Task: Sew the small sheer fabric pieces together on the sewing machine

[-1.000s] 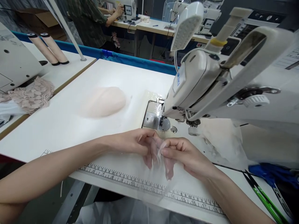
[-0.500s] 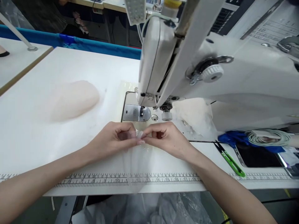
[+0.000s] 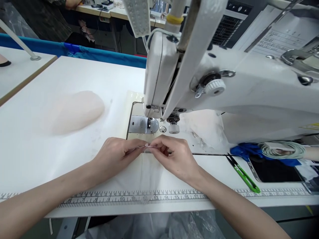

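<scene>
Both hands pinch the top edge of a thin, see-through fabric [image 3: 147,172] just in front of the sewing machine's metal needle plate [image 3: 139,124]. My left hand [image 3: 116,154] grips it between thumb and forefinger, and my right hand [image 3: 173,151] does the same a finger's width away. The sheer fabric hangs from the fingers over the printed ruler strip. The sewing machine [image 3: 159,73] stands behind the hands, its needle area above the plate. A pale beige molded cup-shaped piece [image 3: 79,109] lies on the white table to the left.
Green thread snips [image 3: 245,177] lie at the right, beside a dark phone [image 3: 275,169], a blue cloth [image 3: 243,151] and a coiled cable [image 3: 281,149]. Pale fabric [image 3: 204,126] sits under the machine arm. A ruler strip [image 3: 104,199] runs along the table's front edge. Another person [image 3: 47,20] is at far left.
The pinched fabric edge is now drawn into a straight horizontal line between my fingertips; before, it was bunched up. The camera view has shifted slightly.
</scene>
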A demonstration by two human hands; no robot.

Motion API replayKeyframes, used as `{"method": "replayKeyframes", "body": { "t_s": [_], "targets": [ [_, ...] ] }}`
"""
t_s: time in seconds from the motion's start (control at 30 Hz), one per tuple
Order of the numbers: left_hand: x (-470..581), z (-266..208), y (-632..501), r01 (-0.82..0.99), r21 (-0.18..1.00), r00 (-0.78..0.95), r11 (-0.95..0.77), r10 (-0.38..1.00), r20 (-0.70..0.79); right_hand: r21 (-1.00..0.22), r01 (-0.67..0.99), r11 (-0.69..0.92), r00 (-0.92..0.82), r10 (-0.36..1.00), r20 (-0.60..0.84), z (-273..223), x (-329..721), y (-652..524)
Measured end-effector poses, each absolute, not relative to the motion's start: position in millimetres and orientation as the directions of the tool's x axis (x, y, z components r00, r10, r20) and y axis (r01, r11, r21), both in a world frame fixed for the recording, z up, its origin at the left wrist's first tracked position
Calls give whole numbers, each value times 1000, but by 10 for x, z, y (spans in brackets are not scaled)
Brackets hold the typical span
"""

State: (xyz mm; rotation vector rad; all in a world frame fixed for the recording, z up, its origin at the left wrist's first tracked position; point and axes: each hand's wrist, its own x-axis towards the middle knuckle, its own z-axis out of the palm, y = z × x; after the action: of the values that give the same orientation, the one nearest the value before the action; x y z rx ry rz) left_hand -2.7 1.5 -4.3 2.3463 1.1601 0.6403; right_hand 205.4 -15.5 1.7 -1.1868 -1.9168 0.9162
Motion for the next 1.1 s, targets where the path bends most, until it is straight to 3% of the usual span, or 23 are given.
{"method": "replayKeyframes", "body": {
  "t_s": [0.3,0.77,1.1],
  "targets": [
    [-31,-81,17,564,551,534,-615,780,325,-823,401,403,-337,900,276,-37,2040,-189],
    [-22,-58,7,588,625,513,-513,834,202,-826,409,388,-339,905,257,-9,2037,-195],
    [-37,-56,8,545,529,537,-651,755,377,-844,412,343,-369,910,190,-9,2041,-186]
  ]
}}
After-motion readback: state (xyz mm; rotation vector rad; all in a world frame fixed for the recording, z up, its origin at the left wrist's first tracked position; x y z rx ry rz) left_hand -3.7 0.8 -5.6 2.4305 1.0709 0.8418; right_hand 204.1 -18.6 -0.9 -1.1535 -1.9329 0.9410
